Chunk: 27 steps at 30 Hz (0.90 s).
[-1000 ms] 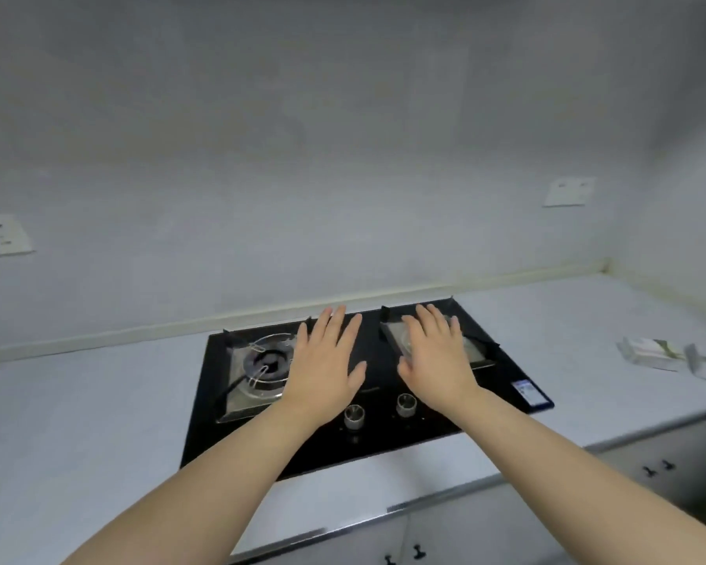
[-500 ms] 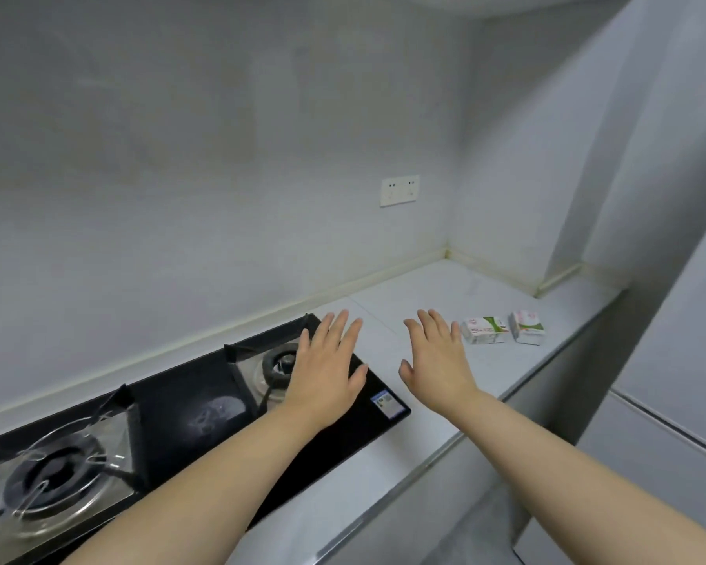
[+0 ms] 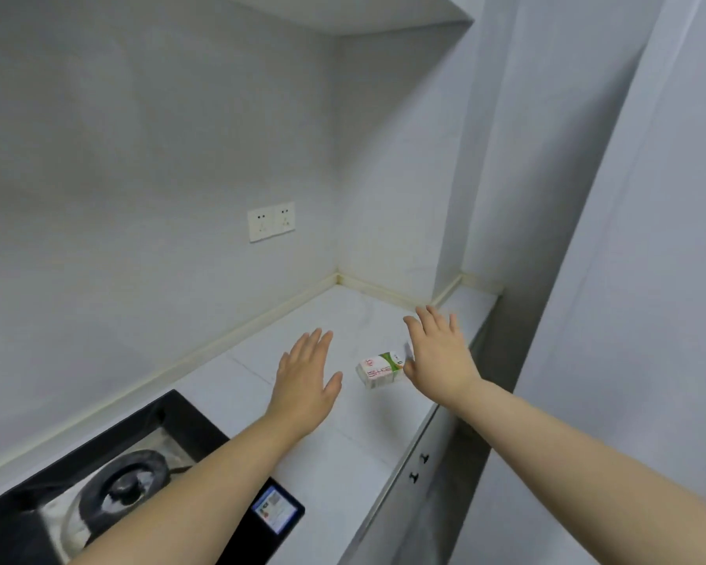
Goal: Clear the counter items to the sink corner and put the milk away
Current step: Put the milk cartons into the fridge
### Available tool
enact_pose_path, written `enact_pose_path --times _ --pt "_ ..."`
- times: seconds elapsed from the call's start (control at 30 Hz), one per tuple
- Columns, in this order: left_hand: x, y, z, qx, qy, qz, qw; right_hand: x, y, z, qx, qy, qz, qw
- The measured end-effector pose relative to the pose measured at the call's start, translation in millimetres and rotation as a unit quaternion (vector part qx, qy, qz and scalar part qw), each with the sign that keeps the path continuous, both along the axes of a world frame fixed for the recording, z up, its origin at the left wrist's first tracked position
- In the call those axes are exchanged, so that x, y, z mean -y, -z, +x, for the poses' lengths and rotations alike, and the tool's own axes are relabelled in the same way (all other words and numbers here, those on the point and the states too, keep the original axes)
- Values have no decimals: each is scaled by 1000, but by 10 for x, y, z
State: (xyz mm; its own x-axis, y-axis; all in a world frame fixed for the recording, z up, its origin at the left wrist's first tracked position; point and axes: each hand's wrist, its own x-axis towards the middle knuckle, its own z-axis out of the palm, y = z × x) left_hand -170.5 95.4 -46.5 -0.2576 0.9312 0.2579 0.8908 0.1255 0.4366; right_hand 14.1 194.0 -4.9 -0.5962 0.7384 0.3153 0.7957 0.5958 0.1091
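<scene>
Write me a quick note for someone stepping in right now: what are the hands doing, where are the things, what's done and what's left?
Left hand: open, flat, palm down over the counter, holding nothing.
Right hand: open, fingers spread, its thumb side next to the small carton; no grip yet.
The carton lies on its side on the counter between the hands, near the front edge. The right hand may be hiding something behind it.
The stove sits at lower left.
Done: nothing visibly moved.
Left: pick up the carton and put everything away. No sink is in view.
</scene>
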Motion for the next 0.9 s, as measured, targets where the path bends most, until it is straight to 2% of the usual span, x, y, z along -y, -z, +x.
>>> enact_pose_path --times 0.13,0.2,0.3,0.37,0.43,0.6,0.7,0.83,0.9 --pt "-527 157 370 71 28 -28 997 -557 -124 680 89 56 25 994" --pt "-764 248 588 121 44 -53 990 -841 -220 1026 169 88 27 981" --pt "-1086 376 971 207 53 -100 972 -1197 -326 1494 328 94 65 938" --pt "-1253 434 1209 252 51 -124 958 -1343 -366 1662 401 67 92 909" --pt "-1448 493 1461 295 48 -140 944 -1484 -409 1754 408 26 104 907" --pt "-1982 612 2041 433 48 -172 883 -1838 -503 1837 363 -68 173 913" --pt "-2261 610 2349 466 82 -182 862 -1985 -435 1871 361 -122 184 906" --pt "-2530 606 2757 493 152 -208 831 -2095 -330 1931 340 -135 218 905" --pt "-2646 655 2856 510 149 -203 822 -2096 -330 1922 332 -152 228 903"
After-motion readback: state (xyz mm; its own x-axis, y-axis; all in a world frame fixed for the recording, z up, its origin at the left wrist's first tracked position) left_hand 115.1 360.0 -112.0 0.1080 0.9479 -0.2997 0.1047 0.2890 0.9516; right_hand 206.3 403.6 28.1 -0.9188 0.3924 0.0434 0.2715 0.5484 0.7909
